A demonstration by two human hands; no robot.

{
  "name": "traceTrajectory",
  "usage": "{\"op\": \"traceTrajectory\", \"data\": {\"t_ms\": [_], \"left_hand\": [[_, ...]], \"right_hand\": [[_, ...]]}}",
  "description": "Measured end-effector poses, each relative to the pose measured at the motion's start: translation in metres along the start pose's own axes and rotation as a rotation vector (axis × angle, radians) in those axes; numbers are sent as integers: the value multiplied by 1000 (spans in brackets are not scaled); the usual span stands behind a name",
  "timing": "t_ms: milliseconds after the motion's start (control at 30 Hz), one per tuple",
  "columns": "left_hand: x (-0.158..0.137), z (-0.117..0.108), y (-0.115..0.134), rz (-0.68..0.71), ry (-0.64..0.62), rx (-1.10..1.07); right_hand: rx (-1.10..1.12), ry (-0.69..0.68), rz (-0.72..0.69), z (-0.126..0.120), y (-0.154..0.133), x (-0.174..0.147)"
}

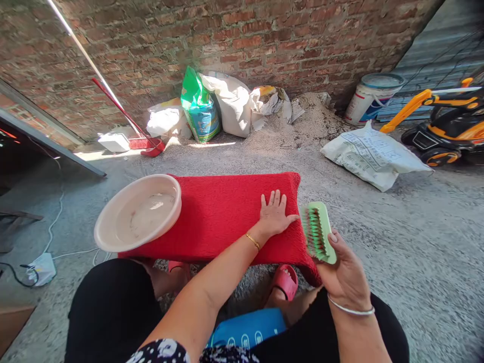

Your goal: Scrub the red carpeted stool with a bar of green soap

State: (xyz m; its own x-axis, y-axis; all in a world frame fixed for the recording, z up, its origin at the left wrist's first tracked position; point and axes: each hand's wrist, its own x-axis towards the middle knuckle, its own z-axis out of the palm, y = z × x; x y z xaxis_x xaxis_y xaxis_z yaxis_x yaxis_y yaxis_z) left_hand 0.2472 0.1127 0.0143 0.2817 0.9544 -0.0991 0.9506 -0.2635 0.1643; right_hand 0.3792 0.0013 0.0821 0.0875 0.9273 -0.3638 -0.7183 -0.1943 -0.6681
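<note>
A low bench covered in red cloth [219,217] stands in front of my knees. My left hand [274,216] lies flat on the cloth near its right end, fingers spread, holding nothing. Beyond the bench's right end, my right hand [346,269] grips a light green scrubbing brush [319,232] by its lower end. The brush is turned on edge, its bristles facing left toward the cloth's edge; whether they touch it I cannot tell. A pale plastic basin [109,227] with water in it sits on the bench's left end.
Several sacks, among them a green-and-blue bag [202,108], lean on the brick wall. A red dustpan [153,146] stands left of them. At right are a flat white sack [372,156], a paint bucket [372,98] and a toy excavator [449,126]. A white cable [56,222] crosses the floor at left.
</note>
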Motion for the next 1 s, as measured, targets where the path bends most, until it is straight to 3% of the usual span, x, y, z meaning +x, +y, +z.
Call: {"op": "traceTrajectory", "data": {"t_ms": [100, 167, 233, 433, 500, 567, 633, 733, 900, 1000], "left_hand": [[-1, 1, 31, 310, -99, -22], [1, -6, 17, 319, -76, -47], [5, -18, -26, 130, 11, -61], [-9, -59, -207, -716, 138, 68], [-19, -64, -239, -815, 129, 74], [-20, -62, -248, -852, 104, 65], [-10, -55, -238, -849, 81, 53], [23, -42, -197, -760, 64, 39], [82, -24, -89, -404, 9, -10], [91, -8, -20, -157, -1, -20]], "right_hand": [[-21, -1, -11, 1, 2, 1], [-30, 0, -12, 0, 2, 1], [-30, 10, -3, -2, 2, 0], [2, 16, 29, -4, -2, -4], [5, 0, 36, -4, -2, -5], [3, -15, 40, -4, -2, -5], [0, -19, 35, -5, -2, -5], [-2, -5, 24, -5, -3, -6], [-3, 43, 15, -5, -6, -9], [-22, 47, 14, -4, -6, -7]]}}
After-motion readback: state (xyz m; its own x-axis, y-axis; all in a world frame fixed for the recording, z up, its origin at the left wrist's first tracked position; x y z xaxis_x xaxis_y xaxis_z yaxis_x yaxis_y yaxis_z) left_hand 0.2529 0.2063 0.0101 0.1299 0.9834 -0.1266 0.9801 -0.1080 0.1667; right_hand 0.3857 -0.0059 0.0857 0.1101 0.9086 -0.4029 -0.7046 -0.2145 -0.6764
